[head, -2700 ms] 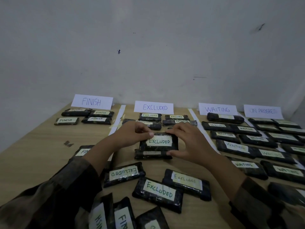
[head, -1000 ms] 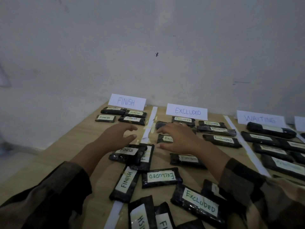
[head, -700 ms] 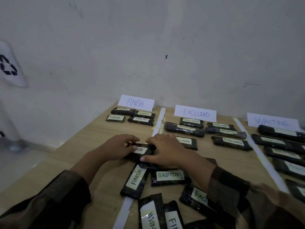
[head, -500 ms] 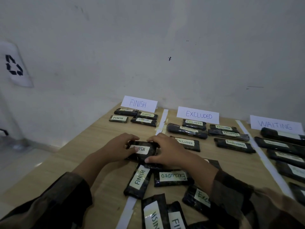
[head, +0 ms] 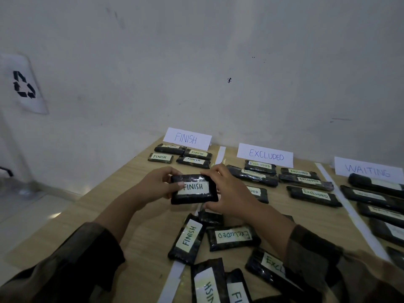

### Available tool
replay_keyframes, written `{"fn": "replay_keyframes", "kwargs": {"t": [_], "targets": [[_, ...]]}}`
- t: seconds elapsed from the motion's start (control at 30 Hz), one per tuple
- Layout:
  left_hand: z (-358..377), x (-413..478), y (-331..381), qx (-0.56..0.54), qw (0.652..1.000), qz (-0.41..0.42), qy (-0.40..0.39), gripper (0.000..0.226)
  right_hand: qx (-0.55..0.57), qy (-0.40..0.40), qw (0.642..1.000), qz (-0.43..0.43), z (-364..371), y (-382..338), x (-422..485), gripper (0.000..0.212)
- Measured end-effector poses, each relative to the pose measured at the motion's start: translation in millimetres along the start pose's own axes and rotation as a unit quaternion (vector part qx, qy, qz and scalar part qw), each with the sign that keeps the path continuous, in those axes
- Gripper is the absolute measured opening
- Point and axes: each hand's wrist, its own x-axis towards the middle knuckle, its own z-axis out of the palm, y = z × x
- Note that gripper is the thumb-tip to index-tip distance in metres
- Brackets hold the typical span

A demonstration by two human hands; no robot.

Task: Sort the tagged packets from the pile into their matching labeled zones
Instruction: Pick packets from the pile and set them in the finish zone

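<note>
Black glossy-wrapped packet (head: 194, 189) tagged FINISH, pinched at either end by the left hand (head: 156, 185) and the right hand (head: 230, 193), is held over the wooden table (head: 148, 237).

Four flat, rectangular packets (head: 193, 160) lie under the paper FINISH sign (head: 188, 138), and more lie below the EXCLUDED sign (head: 265, 155). The loose pile (head: 232, 236) lies between the sleeves, its nearest tags cut off. The tags under the WAITING sign (head: 369, 170) are blurred.

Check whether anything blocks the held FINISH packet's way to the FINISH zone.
Nothing visible does. Left hand and right hand hold the FINISH packet; only bare table lies between it and the four sorted packets below the FINISH sign.
</note>
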Motion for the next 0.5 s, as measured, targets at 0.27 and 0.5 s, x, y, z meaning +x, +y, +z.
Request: {"fn": "replay_keyframes", "kwargs": {"t": [0.27, 0.5], "targets": [[-18.1, -3.9, -11.3, 0.078, 0.990, 0.055, 0.108, 0.024, -0.102, 0.045, 0.993, -0.035, -0.7, -5.3, 28.0, 0.076], [-46.9, -9.8, -44.4, 0.258, 0.951, 0.057, 0.160, 0.046, -0.094, 0.022, 0.995, 0.004, 10.7, -9.6, 69.2, 0.080]]}}
